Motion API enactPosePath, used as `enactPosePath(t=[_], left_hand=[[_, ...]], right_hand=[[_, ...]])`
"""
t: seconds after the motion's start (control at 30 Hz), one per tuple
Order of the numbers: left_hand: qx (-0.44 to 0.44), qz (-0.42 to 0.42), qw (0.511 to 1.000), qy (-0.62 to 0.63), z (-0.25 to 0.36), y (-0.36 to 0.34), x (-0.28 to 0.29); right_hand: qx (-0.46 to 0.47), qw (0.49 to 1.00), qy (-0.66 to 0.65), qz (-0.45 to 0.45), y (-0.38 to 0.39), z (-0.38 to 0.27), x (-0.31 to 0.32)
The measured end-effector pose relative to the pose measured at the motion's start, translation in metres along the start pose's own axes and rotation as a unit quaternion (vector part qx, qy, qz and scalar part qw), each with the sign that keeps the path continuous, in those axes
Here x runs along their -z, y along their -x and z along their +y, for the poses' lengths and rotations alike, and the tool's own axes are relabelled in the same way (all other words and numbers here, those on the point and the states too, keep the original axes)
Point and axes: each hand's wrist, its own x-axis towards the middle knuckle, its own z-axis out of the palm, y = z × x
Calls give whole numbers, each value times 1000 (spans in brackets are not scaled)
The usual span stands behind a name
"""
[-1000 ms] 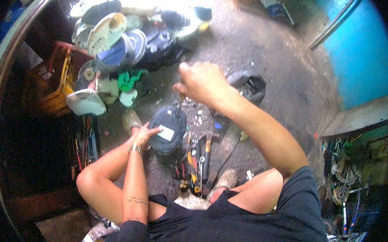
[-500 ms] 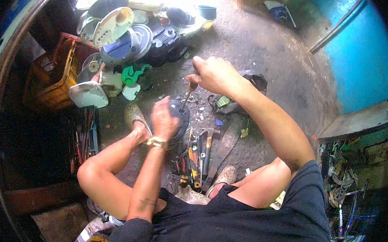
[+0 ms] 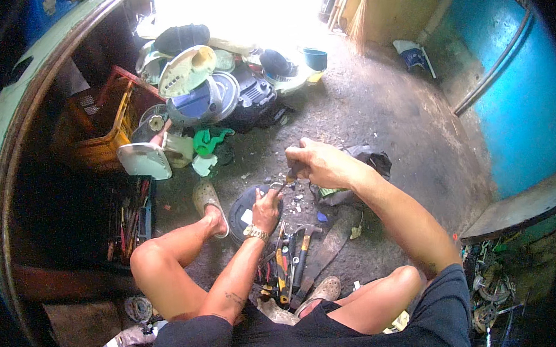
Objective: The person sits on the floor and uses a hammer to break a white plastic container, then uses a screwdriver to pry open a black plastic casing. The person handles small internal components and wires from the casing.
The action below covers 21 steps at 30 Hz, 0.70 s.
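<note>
A round dark plastic base [image 3: 236, 215] with a pale patch lies on the floor between my legs. My left hand [image 3: 266, 210] is closed at its right side, fingers bunched near the rim; the exact grip is partly hidden. My right hand [image 3: 322, 164] is wrapped around the handle of a screwdriver [image 3: 286, 182], raised to the right of the base. The shaft slants down toward my left fingers, and the tip cannot be made out. Below the base lie a hammer [image 3: 302, 257] and several hand tools [image 3: 281, 267].
A flat board [image 3: 328, 247] lies right of the tools, below a black bag [image 3: 375, 161]. Fan parts [image 3: 221, 97] are heaped ahead, near a yellow crate [image 3: 105, 147] and a green plastic piece [image 3: 206, 142]. A tool tray [image 3: 144, 212] stands at left, a blue wall [image 3: 509, 67] at right.
The head view has shifted, so the scene sits lower. My right hand and the screwdriver have come down closer to my left hand, which has moved to the base's right side.
</note>
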Motion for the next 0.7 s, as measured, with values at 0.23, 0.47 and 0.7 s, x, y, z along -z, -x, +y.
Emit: enactPosePath(t=[0.23, 0.47, 0.7], left_hand=[[7, 8, 1000, 0, 8, 0, 0], [9, 16, 1000, -10, -6, 1, 1], [2, 42, 999, 20, 6, 2, 1]], right_hand=[[-160, 975, 142, -58, -12, -32, 13], [-79, 987, 129, -58, -22, -50, 21], [65, 981, 159, -92, -22, -27, 12]])
